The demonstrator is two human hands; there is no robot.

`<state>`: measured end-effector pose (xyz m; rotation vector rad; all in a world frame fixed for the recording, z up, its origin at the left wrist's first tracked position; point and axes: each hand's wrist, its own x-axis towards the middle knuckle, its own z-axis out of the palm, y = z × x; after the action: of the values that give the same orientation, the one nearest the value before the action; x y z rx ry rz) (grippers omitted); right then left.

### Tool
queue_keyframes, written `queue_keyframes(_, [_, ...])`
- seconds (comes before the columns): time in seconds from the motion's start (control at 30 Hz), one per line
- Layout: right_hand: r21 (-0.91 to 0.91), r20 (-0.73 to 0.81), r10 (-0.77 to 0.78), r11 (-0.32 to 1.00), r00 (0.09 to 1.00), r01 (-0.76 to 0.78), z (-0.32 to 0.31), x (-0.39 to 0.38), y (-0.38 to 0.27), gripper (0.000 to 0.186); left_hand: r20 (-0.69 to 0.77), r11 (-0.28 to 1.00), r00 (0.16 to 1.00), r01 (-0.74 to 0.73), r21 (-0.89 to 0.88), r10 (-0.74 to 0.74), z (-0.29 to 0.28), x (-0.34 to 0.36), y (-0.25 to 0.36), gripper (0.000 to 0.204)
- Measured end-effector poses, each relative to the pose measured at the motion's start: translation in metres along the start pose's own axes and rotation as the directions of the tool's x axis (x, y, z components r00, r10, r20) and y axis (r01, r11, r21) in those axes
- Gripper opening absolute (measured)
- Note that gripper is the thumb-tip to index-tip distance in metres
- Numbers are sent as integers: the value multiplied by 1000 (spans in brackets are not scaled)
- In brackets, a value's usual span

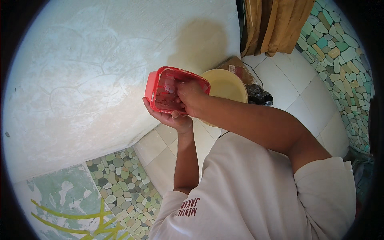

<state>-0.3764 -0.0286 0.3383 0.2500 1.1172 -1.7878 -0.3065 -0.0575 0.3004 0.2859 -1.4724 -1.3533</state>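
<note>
In the head view, a red tub (151, 86) is held tilted, with its open side turned toward the camera. It is gripped by the left hand (179, 123), which is cupped under its lower edge with the thumb by the rim. The right hand (193, 96) is put inside, above the left grip; whether anything is held by its fingers cannot be told, as they are partly hidden. Pale smears can be seen on the tub's inside, so the step in hand seems to be wiping or scooping there by hand. For the next move, the left grip should be kept firm and the inside walls reached by the right hand. Just right of the grip, partly covered by the right forearm, a pale yellow basin (239, 77) is seen. Past it are placed a brown cardboard box (230, 62) and a black plastic bag (259, 95). To the grip's left, room is limited by a pale wall (80, 80). The view into the tub is partly blocked by 1 hand.
</note>
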Motion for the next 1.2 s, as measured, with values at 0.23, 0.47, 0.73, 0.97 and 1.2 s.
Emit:
queue_keyframes(0.23, [-139,80,-233,960,969,242,-13,14,5,26,31,999,999,-33,10,33,2,-5,-8,124])
queue_keyframes(0.47, [-7,-54,-102,995,993,101,-9,5,3,25,20,999,1000,18,-31,-17,8,-8,-5,123])
queue_keyframes(0.73, [-145,22,-209,967,978,210,1,3,-7,22,65,1000,998,-22,18,21,7,-5,-8,124])
queue_keyframes(0.97, [-32,-34,-122,992,992,121,-25,13,12,23,71,996,995,-77,47,73,2,6,-10,123])
queue_keyframes(1.2, [-611,371,-328,619,869,494,-49,-16,-16,20,77,997,994,-71,-12,71,-6,23,-3,124])
